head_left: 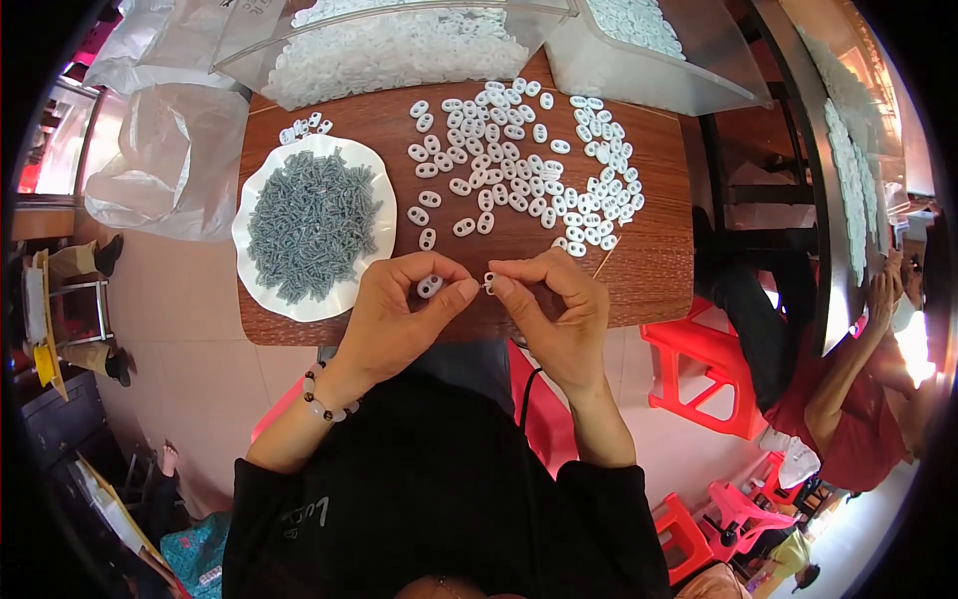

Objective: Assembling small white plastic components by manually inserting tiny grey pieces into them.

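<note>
My left hand [391, 311] is closed in a pinch at the table's near edge, its thumb and forefinger tips pointing at my right hand. What those tips hold, if anything, is too small to make out. In the loop of its fingers shows a white oval two-holed piece [430, 287]; whether it is held or lies on the table, I cannot tell. My right hand [561, 311] pinches another small white two-holed piece [489, 281] upright between thumb and forefinger, close to the left fingertips. Many loose white two-holed pieces [489, 150] lie beyond both hands.
A white scalloped plate [246, 262] heaped with small grey-blue rods [314, 225] stands at the left. Clear bins [639, 85] of white pieces line the table's back. A thin stick [606, 258] lies near my right hand. Red stools [704, 364] and a seated person [858, 399] are at the right.
</note>
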Tool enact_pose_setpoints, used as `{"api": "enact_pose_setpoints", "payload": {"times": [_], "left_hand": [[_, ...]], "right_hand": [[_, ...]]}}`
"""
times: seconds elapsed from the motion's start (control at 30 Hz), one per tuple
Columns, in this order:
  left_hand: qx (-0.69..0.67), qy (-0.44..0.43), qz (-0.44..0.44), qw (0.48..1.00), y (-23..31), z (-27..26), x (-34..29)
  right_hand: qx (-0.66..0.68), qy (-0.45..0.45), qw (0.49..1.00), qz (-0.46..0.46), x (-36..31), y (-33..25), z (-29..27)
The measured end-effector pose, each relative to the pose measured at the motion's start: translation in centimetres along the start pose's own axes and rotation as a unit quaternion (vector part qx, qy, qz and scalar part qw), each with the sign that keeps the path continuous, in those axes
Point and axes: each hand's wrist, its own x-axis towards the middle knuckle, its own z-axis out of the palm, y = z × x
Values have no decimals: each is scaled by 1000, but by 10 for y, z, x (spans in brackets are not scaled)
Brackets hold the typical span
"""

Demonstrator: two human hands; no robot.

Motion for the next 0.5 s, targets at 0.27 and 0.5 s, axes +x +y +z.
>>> {"api": "enact_pose_setpoints", "payload": {"times": [0.27,0.5], "left_hand": [[10,1,-2,1000,-2,-2,1],[2,0,-17,1000,-3,-3,1]], "right_hand": [[-3,-7,1000,-19,0,-1,0],[-19,-9,1000,-23,1,0,2]]}}
